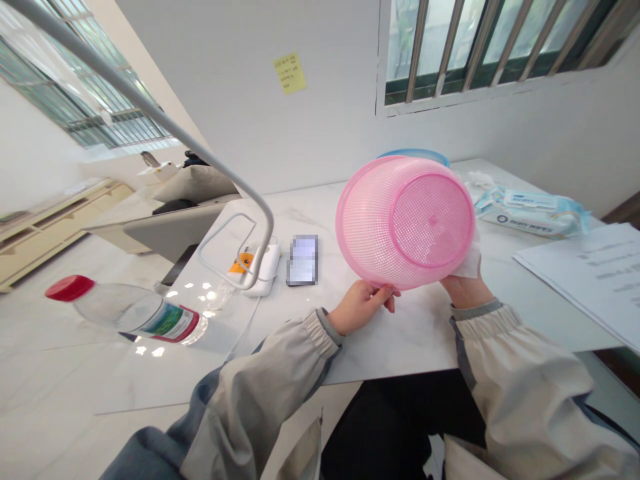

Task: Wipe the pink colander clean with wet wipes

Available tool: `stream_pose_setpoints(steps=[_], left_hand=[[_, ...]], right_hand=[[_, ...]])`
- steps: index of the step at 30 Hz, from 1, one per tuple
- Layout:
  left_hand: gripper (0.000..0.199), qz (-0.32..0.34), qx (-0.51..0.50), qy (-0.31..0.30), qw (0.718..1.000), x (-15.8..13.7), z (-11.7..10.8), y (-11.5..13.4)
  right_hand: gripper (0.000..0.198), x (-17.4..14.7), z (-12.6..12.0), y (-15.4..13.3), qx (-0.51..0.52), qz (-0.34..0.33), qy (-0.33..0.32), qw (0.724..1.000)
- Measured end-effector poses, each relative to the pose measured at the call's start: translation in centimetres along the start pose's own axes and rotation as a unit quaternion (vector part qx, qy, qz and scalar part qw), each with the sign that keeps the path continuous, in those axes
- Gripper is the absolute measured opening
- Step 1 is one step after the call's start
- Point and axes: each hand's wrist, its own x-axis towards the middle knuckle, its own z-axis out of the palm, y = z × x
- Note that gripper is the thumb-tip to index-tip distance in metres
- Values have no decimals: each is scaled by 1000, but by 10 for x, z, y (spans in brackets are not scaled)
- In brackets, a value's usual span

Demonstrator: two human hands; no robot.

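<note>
Reading "BABY WIPES", a pale-blue plastic packet lies near the right hand, whose fingers are hidden. The left hand pinches a tilted pink plastic-mesh basket by its rim over the white-marbled table.

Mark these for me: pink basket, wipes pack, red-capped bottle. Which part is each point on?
Pink basket (405, 222): head view, mesh base, left of its center.
Wipes pack (531, 221): head view, printed front side.
Red-capped bottle (127, 309): head view, clear plastic body.
</note>
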Motion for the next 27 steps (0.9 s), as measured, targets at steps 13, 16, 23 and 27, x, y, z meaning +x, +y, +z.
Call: stream_pose_setpoints(steps=[13,16,23,27], left_hand=[[54,-45,-80,6,996,3,6,-9],[55,-43,-94,7,995,2,6,-9],[50,-40,-91,2,995,1,7,-11],[52,-37,-102,0,994,1,8,-14]], right_hand=[[20,-1,4,1,10,-13,8,1000],[19,1,5,0,8,-10,2,1000],[23,1,5,-1,13,-2,-11,1000],[25,0,5,0,25,7,-6,1000]])
